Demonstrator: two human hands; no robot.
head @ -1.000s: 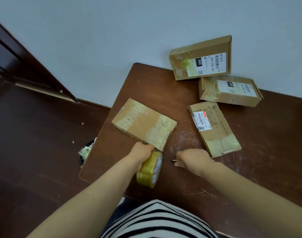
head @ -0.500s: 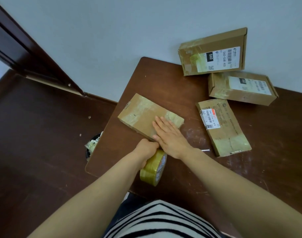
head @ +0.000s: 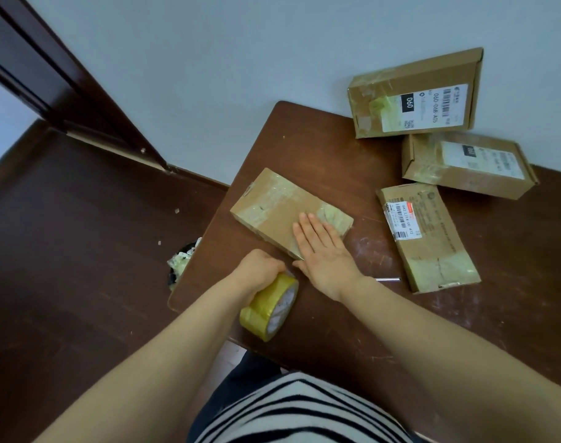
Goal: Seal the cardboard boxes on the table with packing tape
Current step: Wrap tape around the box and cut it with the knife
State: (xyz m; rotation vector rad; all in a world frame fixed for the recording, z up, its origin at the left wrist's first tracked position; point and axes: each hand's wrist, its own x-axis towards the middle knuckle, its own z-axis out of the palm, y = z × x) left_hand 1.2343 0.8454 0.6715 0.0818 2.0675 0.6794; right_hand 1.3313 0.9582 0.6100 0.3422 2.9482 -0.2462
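Your L hand (head: 260, 273) grips the yellow packing-tape roll (head: 269, 306). Your R hand (head: 323, 251) lies flat, fingers straight, on the near brown cardboard box (head: 272, 203), mid dark wooden table (head: 304, 148). 3 other taped cardboard boxes (head: 432, 244) sit beyond, prob. done; this strip prob. still needs cutting.

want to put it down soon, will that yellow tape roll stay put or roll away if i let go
Likely to roll: the tape roll is held on its round edge, close to the table's near edge. Probably stiff, since the left hand grips its rim without deforming it.
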